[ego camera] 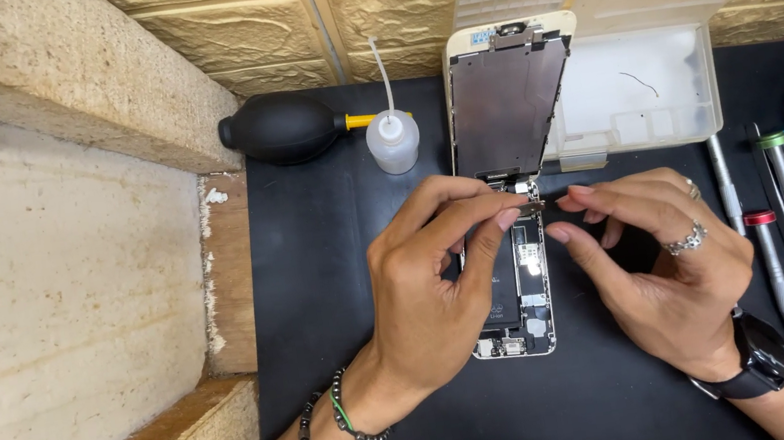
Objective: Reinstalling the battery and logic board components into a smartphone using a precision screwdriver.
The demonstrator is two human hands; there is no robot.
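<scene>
An opened phone lies on a black mat, its insides showing. Its screen panel is lifted up and leans back against a plastic box. My left hand rests over the phone body, thumb and forefinger pinching a small metal piece near the hinge end. My right hand, with rings and a black wristwatch, hovers just right of the phone, fingertips pointing at the same small piece.
A black rubber air blower and a small squeeze bottle sit at the back left. An open translucent parts box stands behind the phone. Several screwdrivers lie to the right. A wooden ledge borders the mat's left.
</scene>
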